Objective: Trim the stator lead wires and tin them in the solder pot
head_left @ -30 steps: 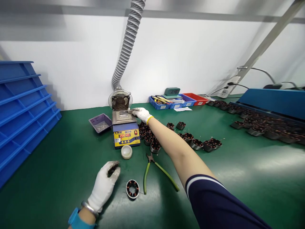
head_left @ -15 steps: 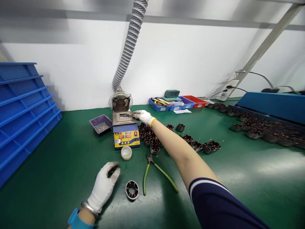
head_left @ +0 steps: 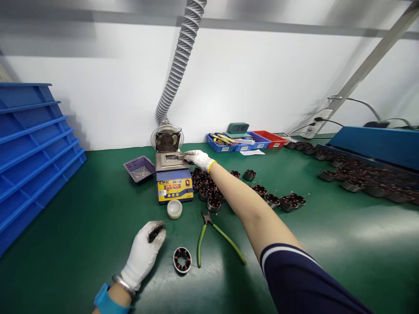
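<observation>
My right hand [head_left: 199, 160], in a white glove, reaches to the top of the yellow and blue solder pot [head_left: 175, 187]. Its fingers are closed on something small and metallic at the pot's opening, too small to make out. My left hand [head_left: 144, 250], also gloved, is over the green table with thumb and fingers apart and nothing between them. Right of it lies a ring-shaped coil part [head_left: 182, 260]. Green-handled pliers [head_left: 207, 220] lie open beside that part. A small white round cup [head_left: 174, 209] stands in front of the pot.
Several coil parts [head_left: 214, 203] are grouped right of the pot, with more at the right [head_left: 355, 183]. A purple tray [head_left: 140, 169] is left of it. Blue crates [head_left: 36, 148] are stacked at the far left. A ribbed duct [head_left: 180, 61] hangs behind; small bins [head_left: 270, 138] stand by the wall.
The view has shifted very slightly. Both hands hold nearly the same places, and the digits on the pot's display differ.
</observation>
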{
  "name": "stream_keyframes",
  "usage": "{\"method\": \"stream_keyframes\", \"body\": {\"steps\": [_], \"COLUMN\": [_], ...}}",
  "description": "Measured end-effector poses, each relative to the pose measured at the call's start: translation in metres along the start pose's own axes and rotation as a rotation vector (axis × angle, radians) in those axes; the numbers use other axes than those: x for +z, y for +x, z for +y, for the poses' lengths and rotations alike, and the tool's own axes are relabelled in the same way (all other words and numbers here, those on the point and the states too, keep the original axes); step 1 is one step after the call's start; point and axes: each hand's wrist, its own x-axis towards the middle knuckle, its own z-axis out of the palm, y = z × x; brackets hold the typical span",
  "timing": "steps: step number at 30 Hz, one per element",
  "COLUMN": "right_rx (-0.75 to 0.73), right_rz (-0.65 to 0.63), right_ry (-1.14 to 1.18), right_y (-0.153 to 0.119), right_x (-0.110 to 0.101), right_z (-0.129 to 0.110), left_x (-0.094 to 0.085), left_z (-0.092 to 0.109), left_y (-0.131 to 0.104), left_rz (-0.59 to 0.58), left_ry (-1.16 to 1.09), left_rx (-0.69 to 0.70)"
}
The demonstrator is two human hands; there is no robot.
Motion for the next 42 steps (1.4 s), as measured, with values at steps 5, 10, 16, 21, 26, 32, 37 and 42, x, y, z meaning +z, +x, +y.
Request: {"method": "stream_keyframes", "body": {"steps": [5, 10, 16, 21, 26, 32, 37, 42], "right_rx": [0.009, 0.025, 0.031, -0.007, -0.101, -0.156, -0.109, -0.061], "right_rz": [0.010, 0.025, 0.126, 0.245, 0.332, 0.413, 0.365, 0.301], "right_ry": [0.049, 0.061, 0.104, 0.110, 0.015, -0.225, -0.455, -0.602], "right_y": [0.000, -0.002, -0.008, -0.025, -0.054, -0.054, -0.034, -0.023], "right_x": [0.003, 0.006, 0.004, 0.009, 0.031, 0.041, 0.043, 0.057], "right_z": [0.000, -0.004, -0.012, -0.027, -0.042, -0.079, -0.128, -0.160], "left_x": [0.000, 0.000, 0.000, -0.001, -0.001, -0.001, 0.001, 0.002], "left_z": [-0.001, -0.002, -0.001, 0.001, 0.000, -0.002, -0.003, -0.004], "left_y": [0.000, 0.000, 0.000, -0.001, 0.000, 0.001, 0.001, 0.001], "left_rz": [-0.001, 0.014, 0.001, -0.003, -0.004, 0.002, 0.019, 0.024], "left_ry": [-0.001, -0.007, -0.017, -0.019, -0.016, -0.037, -0.052, -0.063], "left_rx": [0.016, 0.017, 0.007, 0.005, 0.035, 0.060, 0.072, 0.094]}}
